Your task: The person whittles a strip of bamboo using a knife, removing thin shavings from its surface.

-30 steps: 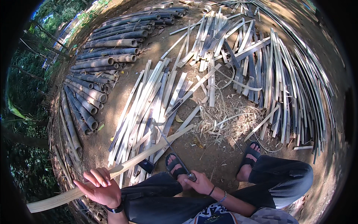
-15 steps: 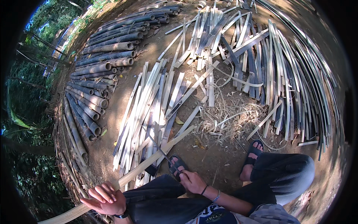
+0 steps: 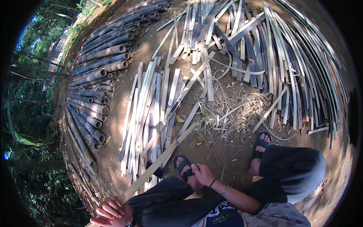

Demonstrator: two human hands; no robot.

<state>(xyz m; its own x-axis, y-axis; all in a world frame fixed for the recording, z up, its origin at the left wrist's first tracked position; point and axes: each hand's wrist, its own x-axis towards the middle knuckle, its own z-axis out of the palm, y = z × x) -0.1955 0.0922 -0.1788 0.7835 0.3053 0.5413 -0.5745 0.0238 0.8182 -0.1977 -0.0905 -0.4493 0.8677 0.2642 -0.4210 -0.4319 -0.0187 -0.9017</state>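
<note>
A long, pale split-bamboo strip [image 3: 157, 162] slants across the lower left, over my left thigh and up to the right. My left hand [image 3: 113, 211] is closed round its near part, fingers curled over the top. In my right hand [image 3: 202, 174], at my left foot, a knife is gripped by its handle. Its thin dark blade [image 3: 183, 148] points up and left and meets the strip close to its far end. The fist hides the handle.
Cut bamboo strips [image 3: 145, 113] lie heaped beyond the strip, with another large pile [image 3: 280, 64] at the far right. Curly shavings [image 3: 230, 113] cover the ground between. Dark bamboo poles [image 3: 102, 60] are stacked at the left. My sandalled feet [image 3: 259, 151] stand apart.
The knife blade has shifted along the strip toward its far end. My right hand has moved slightly up and right, and the whole view has shifted a little.
</note>
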